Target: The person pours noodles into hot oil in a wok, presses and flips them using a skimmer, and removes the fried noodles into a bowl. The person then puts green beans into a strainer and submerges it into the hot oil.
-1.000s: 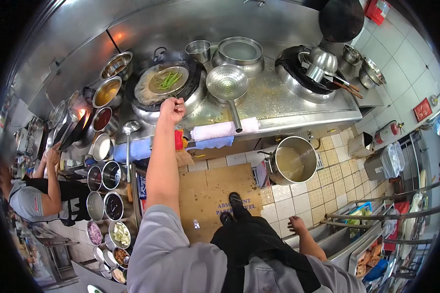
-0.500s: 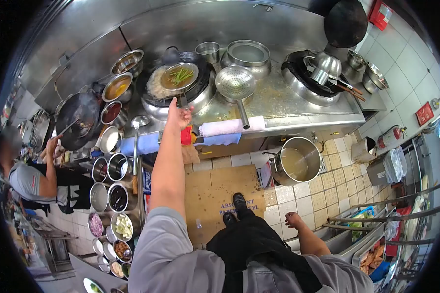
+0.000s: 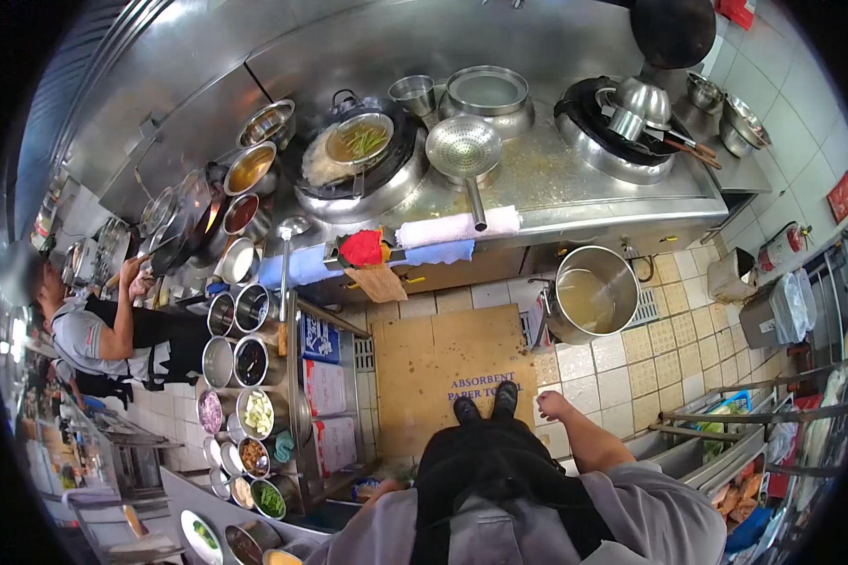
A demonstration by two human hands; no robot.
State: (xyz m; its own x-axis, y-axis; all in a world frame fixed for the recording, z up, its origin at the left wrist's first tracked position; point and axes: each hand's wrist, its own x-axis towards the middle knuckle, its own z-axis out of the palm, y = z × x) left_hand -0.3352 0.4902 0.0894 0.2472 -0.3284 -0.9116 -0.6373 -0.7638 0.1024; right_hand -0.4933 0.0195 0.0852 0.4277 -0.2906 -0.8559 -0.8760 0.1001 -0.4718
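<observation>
My left hand (image 3: 386,486) is low beside my body, near the lower edge of the counter at left; it is blurred and its fingers cannot be made out. Out to the right of my apron hangs my right hand (image 3: 553,405), fingers curled in, with nothing visible in them, above the tiled floor. On the left burner, a strainer (image 3: 360,139) with green stalks sits in a steaming wok (image 3: 320,162). A perforated ladle (image 3: 464,148) lies on the steel counter beside it.
A large pot of liquid (image 3: 589,294) stands on the floor near a cardboard sheet (image 3: 415,344). Ingredient containers (image 3: 254,412) line the left. A co-worker (image 3: 104,330) handles a flaming wok (image 3: 198,226) there. A rack (image 3: 725,424) stands at right.
My left hand has left the strainer's handle area and drawn back to my side. My right hand has curled in more. The co-worker's wok now shows flame, and the view has shifted.
</observation>
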